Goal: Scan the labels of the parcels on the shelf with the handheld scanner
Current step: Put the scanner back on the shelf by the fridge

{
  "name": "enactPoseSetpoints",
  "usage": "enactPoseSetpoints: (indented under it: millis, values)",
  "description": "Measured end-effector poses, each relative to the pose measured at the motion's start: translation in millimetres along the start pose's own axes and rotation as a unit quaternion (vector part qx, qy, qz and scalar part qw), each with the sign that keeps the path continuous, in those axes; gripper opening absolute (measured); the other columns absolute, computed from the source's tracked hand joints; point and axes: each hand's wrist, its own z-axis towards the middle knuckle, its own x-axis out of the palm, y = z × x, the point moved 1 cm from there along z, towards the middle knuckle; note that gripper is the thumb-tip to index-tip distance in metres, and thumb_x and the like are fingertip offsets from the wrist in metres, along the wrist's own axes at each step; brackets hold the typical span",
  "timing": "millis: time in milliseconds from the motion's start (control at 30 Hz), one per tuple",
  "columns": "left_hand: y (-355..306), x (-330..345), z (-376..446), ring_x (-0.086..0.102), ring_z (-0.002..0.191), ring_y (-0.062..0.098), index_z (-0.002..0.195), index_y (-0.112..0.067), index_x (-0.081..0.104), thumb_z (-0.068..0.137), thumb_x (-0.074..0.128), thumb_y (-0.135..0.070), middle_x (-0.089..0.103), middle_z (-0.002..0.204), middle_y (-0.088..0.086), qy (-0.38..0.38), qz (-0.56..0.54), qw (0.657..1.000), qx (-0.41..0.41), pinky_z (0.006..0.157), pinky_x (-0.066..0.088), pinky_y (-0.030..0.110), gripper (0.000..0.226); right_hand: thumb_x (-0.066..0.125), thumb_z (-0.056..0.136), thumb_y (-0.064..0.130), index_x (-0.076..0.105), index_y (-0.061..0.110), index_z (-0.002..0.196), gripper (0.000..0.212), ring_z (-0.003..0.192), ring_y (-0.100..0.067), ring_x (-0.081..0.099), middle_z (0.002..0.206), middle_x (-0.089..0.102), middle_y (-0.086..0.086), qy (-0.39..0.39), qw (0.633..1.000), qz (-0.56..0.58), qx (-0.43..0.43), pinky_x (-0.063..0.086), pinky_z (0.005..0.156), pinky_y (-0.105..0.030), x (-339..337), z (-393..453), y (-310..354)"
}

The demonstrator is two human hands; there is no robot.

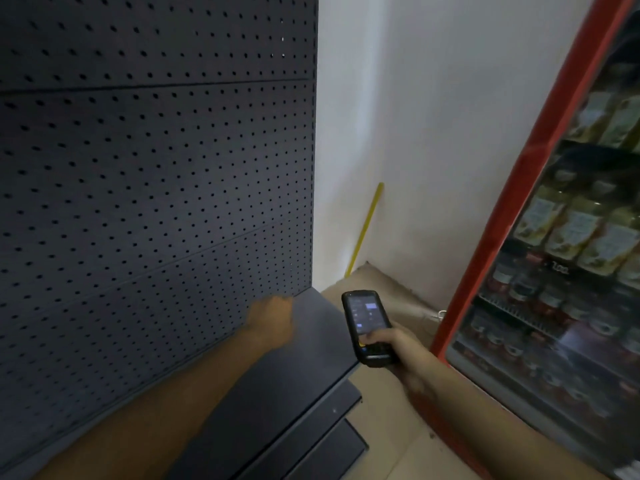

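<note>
My right hand [398, 344] grips a black handheld scanner [367, 327] with its lit screen facing up, held just right of the dark shelf board [311, 341]. My left hand [272, 317] reaches forward over that shelf, near the foot of the dark perforated back panel [156, 185]; its fingers are blurred and partly hidden, and nothing shows in it. No parcel is in view on the shelf.
Two more dark shelf boards [322, 427] step out below. A red-framed glass-door fridge [554, 237] full of bottles stands at right. A yellow stick [365, 226] leans in the white wall corner. Brown cardboard [388, 403] covers the floor between shelf and fridge.
</note>
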Motion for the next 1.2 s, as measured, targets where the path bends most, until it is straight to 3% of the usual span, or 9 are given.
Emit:
enactPoseSetpoints:
  millis: [233, 367, 467, 533, 633, 767, 867, 1033, 1200]
  values:
    - [-2.5, 1.1, 49.9, 0.057, 0.091, 0.017, 0.111, -0.012, 0.056, 0.098, 0.046, -0.029, 0.063, 0.111, 0.005, -0.009, -0.01, 0.999, -0.048, 0.074, 0.042, 0.026, 0.024, 0.075, 0.05, 0.007, 0.068, 0.006, 0.106, 0.056, 0.078, -0.029, 0.069, 0.09, 0.074, -0.016, 0.042, 0.998, -0.047, 0.024, 0.053, 0.064, -0.032, -29.1, 82.6, 11.6]
    - [-6.4, 8.5, 61.5, 0.047, 0.086, 0.014, 0.119, -0.012, 0.054, 0.099, 0.043, -0.03, 0.061, 0.118, 0.005, 0.003, -0.017, 0.996, -0.083, 0.075, 0.036, 0.028, 0.03, 0.072, 0.063, -0.007, 0.066, 0.007, 0.105, 0.044, 0.078, -0.032, 0.071, 0.085, 0.076, -0.014, 0.076, 0.993, -0.08, 0.047, 0.055, 0.067, -0.035, -38.6, 123.1, 11.1]
    - [-10.6, 18.6, 67.1, 0.055, 0.11, 0.021, 0.132, -0.013, 0.049, 0.099, 0.042, -0.032, 0.056, 0.129, 0.006, 0.01, -0.017, 0.992, -0.126, 0.087, 0.042, 0.031, 0.039, 0.075, 0.047, -0.004, 0.063, 0.009, 0.107, 0.062, 0.084, -0.034, 0.07, 0.093, 0.075, -0.016, 0.102, 0.987, -0.101, 0.068, 0.054, 0.065, -0.036, -39.2, 151.9, 8.8]
    - [-13.5, 31.7, 68.9, 0.049, 0.124, 0.024, 0.142, -0.014, 0.042, 0.099, 0.042, -0.032, 0.05, 0.139, 0.006, 0.01, -0.019, 0.987, -0.158, 0.1, 0.039, 0.034, 0.046, 0.073, 0.042, -0.004, 0.062, 0.009, 0.109, 0.069, 0.087, -0.036, 0.069, 0.097, 0.073, -0.018, 0.119, 0.984, -0.108, 0.077, 0.054, 0.067, -0.037, -38.3, 174.8, 1.8]
    - [-15.5, 55.3, 72.8, 0.044, 0.128, 0.025, 0.143, -0.014, 0.04, 0.097, 0.044, -0.031, 0.047, 0.142, 0.007, 0.014, -0.025, 0.978, -0.205, 0.106, 0.037, 0.035, 0.049, 0.074, 0.039, -0.003, 0.054, 0.004, 0.126, 0.09, 0.106, -0.043, 0.063, 0.118, 0.066, -0.025, 0.122, 0.98, -0.13, 0.087, 0.054, 0.076, -0.041, -36.0, 210.1, -15.7]
    - [-18.6, 84.1, 77.5, 0.042, 0.128, 0.026, 0.139, -0.01, 0.043, 0.095, 0.046, -0.029, 0.045, 0.141, 0.009, 0.031, -0.027, 0.971, -0.234, 0.108, 0.035, 0.036, 0.048, 0.079, 0.024, 0.007, 0.052, 0.0, 0.132, 0.111, 0.11, -0.042, 0.062, 0.122, 0.064, -0.026, 0.14, 0.974, -0.154, 0.091, 0.053, 0.076, -0.039, -29.1, 242.0, -39.1]
    - [-20.6, 99.1, 78.2, 0.043, 0.125, 0.027, 0.136, -0.009, 0.045, 0.095, 0.045, -0.027, 0.045, 0.139, 0.01, 0.05, -0.031, 0.966, -0.251, 0.106, 0.035, 0.035, 0.044, 0.08, 0.03, 0.006, 0.057, 0.003, 0.127, 0.099, 0.096, -0.037, 0.066, 0.113, 0.069, -0.021, 0.156, 0.969, -0.16, 0.103, 0.052, 0.069, -0.035, -27.3, 257.7, -54.8]
    - [-16.3, 108.8, 79.4, 0.043, 0.125, 0.029, 0.134, -0.007, 0.047, 0.095, 0.046, -0.026, 0.045, 0.139, 0.012, 0.069, -0.034, 0.96, -0.27, 0.106, 0.034, 0.038, 0.043, 0.078, 0.042, -0.001, 0.06, 0.011, 0.124, 0.085, 0.097, -0.035, 0.067, 0.108, 0.071, -0.014, 0.163, 0.963, -0.184, 0.109, 0.053, 0.078, -0.04, -25.0, 269.5, -61.3]
    - [-10.9, 109.3, 86.3, 0.042, 0.126, 0.029, 0.133, -0.007, 0.047, 0.096, 0.046, -0.028, 0.045, 0.14, 0.011, 0.069, -0.04, 0.959, -0.272, 0.106, 0.034, 0.037, 0.043, 0.074, 0.063, -0.017, 0.057, 0.013, 0.124, 0.071, 0.095, -0.027, 0.064, 0.105, 0.069, -0.008, 0.161, 0.954, -0.231, 0.1, 0.049, 0.071, -0.034, -28.9, 277.3, -64.6]
